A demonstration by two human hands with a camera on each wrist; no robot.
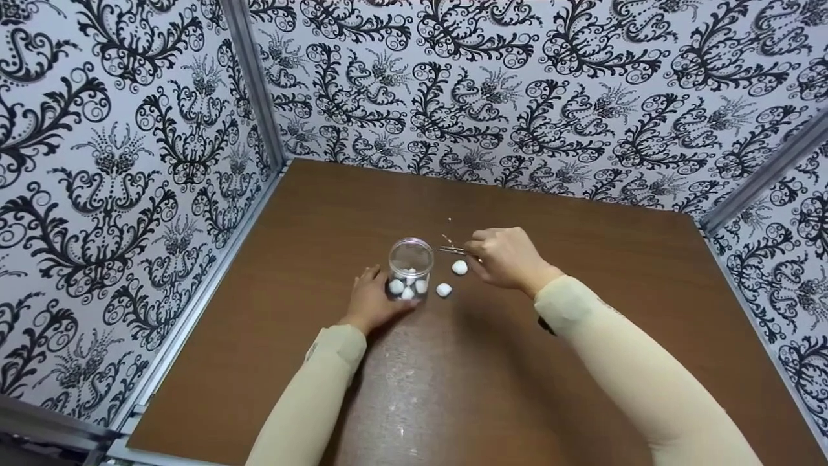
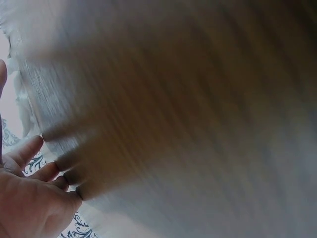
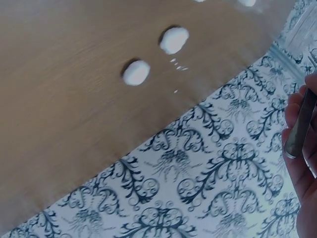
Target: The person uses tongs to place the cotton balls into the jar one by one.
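Note:
A clear jar (image 1: 411, 260) with several white cotton balls (image 1: 407, 292) inside stands on the brown table. My left hand (image 1: 375, 302) holds it low down, thumb at the front and fingers along its left side. The left wrist view catches this hand (image 2: 37, 203) at its edge. Just right of the jar, my right hand (image 1: 508, 257) pinches thin metal tweezers (image 1: 451, 250), tips pointing left toward the jar's rim. Nothing shows between the tips. Two loose cotton balls, one nearer (image 1: 444, 290) and one farther (image 1: 459, 267), lie between jar and right hand.
Small bright specks (image 1: 447, 238) show on the table (image 1: 550, 362) beyond the tweezers. Walls with black scroll patterns (image 1: 414, 84) rise behind and at both sides, joined by metal posts (image 1: 255, 84).

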